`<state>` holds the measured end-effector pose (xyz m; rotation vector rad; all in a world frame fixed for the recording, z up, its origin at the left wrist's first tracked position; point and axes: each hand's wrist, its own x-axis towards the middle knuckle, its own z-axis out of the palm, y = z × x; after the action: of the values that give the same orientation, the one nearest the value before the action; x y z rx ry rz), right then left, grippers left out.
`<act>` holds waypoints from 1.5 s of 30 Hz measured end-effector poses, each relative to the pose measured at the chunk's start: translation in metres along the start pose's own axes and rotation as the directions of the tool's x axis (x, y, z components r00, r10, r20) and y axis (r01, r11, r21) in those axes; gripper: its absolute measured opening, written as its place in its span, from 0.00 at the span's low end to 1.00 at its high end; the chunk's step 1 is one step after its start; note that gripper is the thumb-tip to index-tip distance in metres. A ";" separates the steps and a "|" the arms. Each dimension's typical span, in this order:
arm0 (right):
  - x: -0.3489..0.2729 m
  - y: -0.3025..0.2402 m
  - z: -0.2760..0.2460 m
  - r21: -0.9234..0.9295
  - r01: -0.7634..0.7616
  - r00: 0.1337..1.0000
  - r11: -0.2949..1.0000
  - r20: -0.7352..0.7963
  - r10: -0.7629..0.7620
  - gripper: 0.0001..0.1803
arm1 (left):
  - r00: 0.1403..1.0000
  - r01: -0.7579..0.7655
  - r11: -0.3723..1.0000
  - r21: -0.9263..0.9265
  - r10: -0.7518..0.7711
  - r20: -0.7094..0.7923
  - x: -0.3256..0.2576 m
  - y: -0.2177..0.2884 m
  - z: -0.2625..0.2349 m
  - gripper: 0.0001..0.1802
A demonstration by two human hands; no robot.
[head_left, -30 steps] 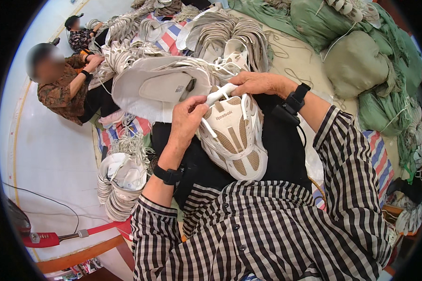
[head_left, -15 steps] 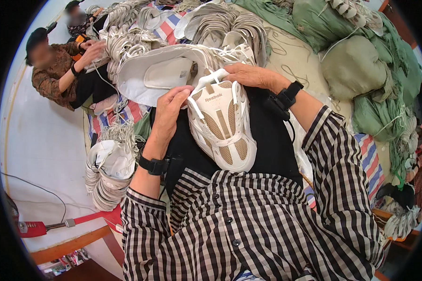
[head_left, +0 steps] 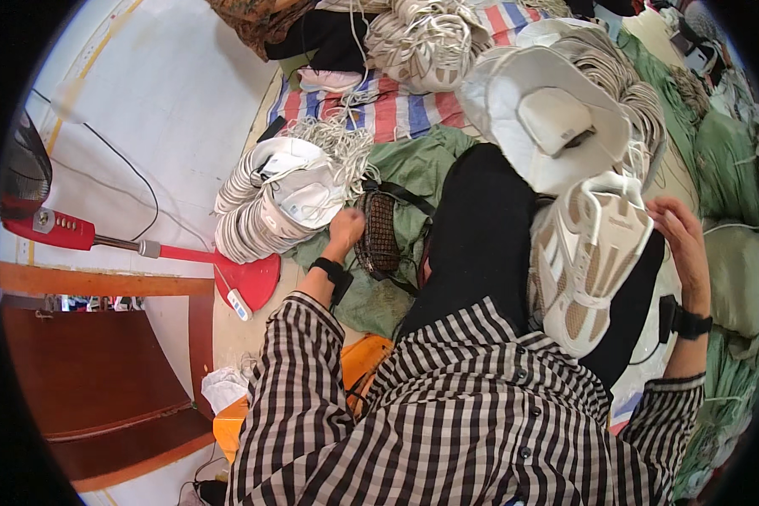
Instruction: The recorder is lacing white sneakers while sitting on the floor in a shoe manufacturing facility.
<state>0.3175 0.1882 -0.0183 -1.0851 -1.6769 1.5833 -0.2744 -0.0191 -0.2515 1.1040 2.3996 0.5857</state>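
A beige and white shoe upper (head_left: 594, 253) with tan mesh panels lies across my lap, toe toward me. Just right of its collar, my right hand (head_left: 681, 240) has its fingers loosely extended, holding nothing that I can see. Over at the left, my left hand (head_left: 346, 231) is closed beside a stack of shoe uppers (head_left: 270, 207). What it may be gripping is hidden. Pale laces (head_left: 337, 150) lie in a tangled bunch behind that stack. Beyond the upper on my lap, a larger stack of uppers (head_left: 552, 110) shows its white lining.
A brown patterned bag (head_left: 378, 236) with a black strap lies on green cloth (head_left: 413, 160) left of my legs. Further left stands a fan with a red pole and base (head_left: 249, 278). More uppers (head_left: 430, 46) sit on a striped sheet (head_left: 388, 105) near another person's dark-clothed leg (head_left: 320, 40).
Both hands have come off the upper on my lap. My left hand has moved left to the smaller stack; my right stays near the collar. The view has swung left.
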 end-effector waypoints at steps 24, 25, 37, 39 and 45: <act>0.001 -0.008 0.006 -0.101 -0.201 0.963 0.974 -0.205 0.177 0.13 | 0.968 0.017 0.991 0.132 0.017 -0.252 0.119 -0.076 0.034 0.27; 0.002 -0.009 0.007 -0.097 -0.206 0.959 0.974 -0.220 0.181 0.13 | 0.952 -0.012 0.992 0.127 0.051 -0.301 0.115 -0.076 0.034 0.26; -0.008 -0.007 0.017 -0.080 -0.091 0.978 0.993 -0.195 0.074 0.12 | 0.758 -0.613 0.768 -0.183 0.507 -0.410 -0.064 0.126 -0.058 0.10; -0.015 -0.016 0.029 -0.069 -0.065 0.964 0.995 -0.262 0.045 0.10 | 0.677 -0.735 0.630 -0.250 0.663 -0.319 -0.102 0.168 -0.081 0.13; -0.097 -0.088 0.096 -0.366 0.201 0.958 0.909 -0.121 -0.261 0.12 | 0.130 -0.798 0.053 -0.600 0.988 -0.085 -0.231 0.267 -0.109 0.21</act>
<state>0.2696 0.0594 0.0676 -1.1046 -1.9355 1.0372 -0.0371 -0.0625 0.0288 2.1751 0.7013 1.1925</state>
